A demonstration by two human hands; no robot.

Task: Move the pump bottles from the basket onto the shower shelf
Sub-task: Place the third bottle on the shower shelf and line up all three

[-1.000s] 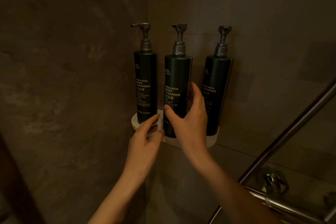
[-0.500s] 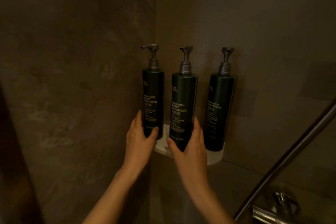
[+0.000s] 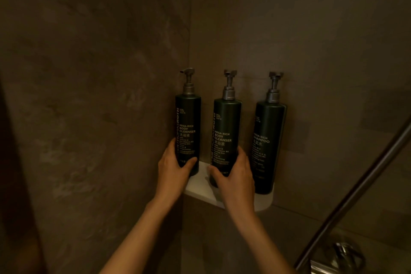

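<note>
As we looked into the dim corner of the brown stone-tiled shower, all three tall dark-green pump bottles stood upright on the small white corner shelf (image 3: 200, 187), and no basket was in view. Our left hand (image 3: 172, 168) was wrapped round the base of the left body-cleanser bottle (image 3: 188, 131), its fingers (image 3: 191, 160) clenched on the dark plastic, where half a second earlier it had only just closed there and a second earlier it hovered loose below the shelf edge. Next along, our right hand (image 3: 236, 176) gripped the lower part of the middle body-cleanser bottle (image 3: 225, 140), thumb on its front and the other fingers curled behind; that hold had slid lower since the earlier frames. The middle bottle now sat further from its left neighbour, so the row looked more evenly spaced. The shampoo bottle (image 3: 268, 147) on the right stood untouched just beside our right hand, close to the wall. Lower right, a slanting metal rail (image 3: 355, 187) crossed the frame. We judged the moving done, with only straightening left before letting go.
</note>
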